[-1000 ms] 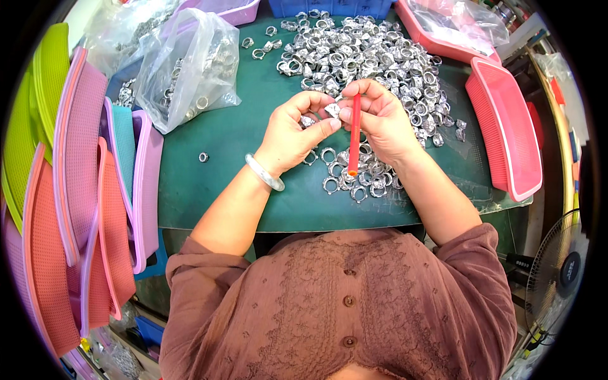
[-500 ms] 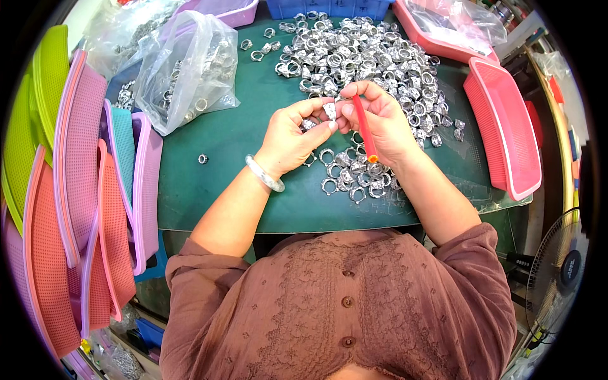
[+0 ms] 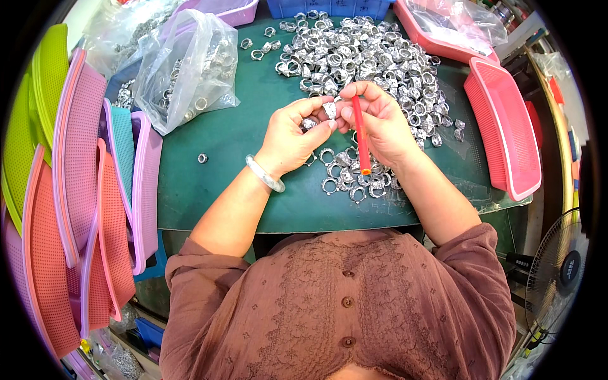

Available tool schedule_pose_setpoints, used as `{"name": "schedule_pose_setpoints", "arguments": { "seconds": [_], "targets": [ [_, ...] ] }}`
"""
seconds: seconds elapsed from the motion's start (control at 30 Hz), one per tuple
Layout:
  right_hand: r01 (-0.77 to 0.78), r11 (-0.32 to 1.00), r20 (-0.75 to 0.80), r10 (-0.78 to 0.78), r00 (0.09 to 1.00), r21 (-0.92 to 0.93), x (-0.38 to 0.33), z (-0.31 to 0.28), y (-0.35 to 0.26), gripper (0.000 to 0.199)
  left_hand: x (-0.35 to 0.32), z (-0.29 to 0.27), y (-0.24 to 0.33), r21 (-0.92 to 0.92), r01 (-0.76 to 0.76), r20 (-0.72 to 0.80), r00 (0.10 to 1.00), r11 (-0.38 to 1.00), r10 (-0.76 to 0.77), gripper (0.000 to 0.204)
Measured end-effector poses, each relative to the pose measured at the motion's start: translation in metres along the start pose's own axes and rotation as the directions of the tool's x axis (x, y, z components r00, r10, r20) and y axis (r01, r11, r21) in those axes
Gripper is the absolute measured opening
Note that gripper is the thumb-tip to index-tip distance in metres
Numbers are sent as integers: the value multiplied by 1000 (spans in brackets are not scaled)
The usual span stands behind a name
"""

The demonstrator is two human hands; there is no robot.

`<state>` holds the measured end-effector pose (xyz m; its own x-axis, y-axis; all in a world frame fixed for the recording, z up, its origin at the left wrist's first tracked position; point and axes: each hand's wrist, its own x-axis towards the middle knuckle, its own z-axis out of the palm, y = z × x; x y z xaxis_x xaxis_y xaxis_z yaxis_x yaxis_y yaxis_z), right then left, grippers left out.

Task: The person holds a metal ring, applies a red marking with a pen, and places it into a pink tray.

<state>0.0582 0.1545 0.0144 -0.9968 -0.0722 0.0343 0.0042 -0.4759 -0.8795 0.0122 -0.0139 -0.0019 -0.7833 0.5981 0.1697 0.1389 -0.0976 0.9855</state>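
Between its thumb and fingers my left hand (image 3: 289,134) pinches a silver ring (image 3: 329,111) with a broad face. Another ring (image 3: 308,124) shows in that palm. My right hand (image 3: 383,123) is closed around a slim red stick (image 3: 361,136) with an orange lower end, which slants down toward me. The stick's upper end and the right fingertips are close to the pinched ring; whether they touch it I cannot tell. Beyond my hands lies a large heap of silver rings (image 3: 361,54). A smaller group of rings (image 3: 354,176) lies just below my right hand.
Stacked plastic baskets (image 3: 82,158) rise at the left. A clear bag of rings (image 3: 190,76) stands at the back left, and a lone ring (image 3: 202,158) lies on the green tabletop (image 3: 215,196). To the right are a pink basket (image 3: 500,126) and a fan (image 3: 557,272).
The red stick has tipped in my right hand, its orange end now lower and slightly left. The ring in my left fingers has turned a little. Both arms hold their place.
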Motion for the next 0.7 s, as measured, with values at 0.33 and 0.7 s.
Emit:
{"name": "schedule_pose_setpoints", "arguments": {
  "seconds": [0.33,0.7],
  "targets": [
    [-9,1000,-11,9,1000,-17,0,1,0,20,-1,1,2,39,-42,-22,999,998,42,33],
    [-13,1000,-11,12,1000,-25,0,1,0,20,-1,3,5,116,-83,-55,994,990,90,34]
  ]
}}
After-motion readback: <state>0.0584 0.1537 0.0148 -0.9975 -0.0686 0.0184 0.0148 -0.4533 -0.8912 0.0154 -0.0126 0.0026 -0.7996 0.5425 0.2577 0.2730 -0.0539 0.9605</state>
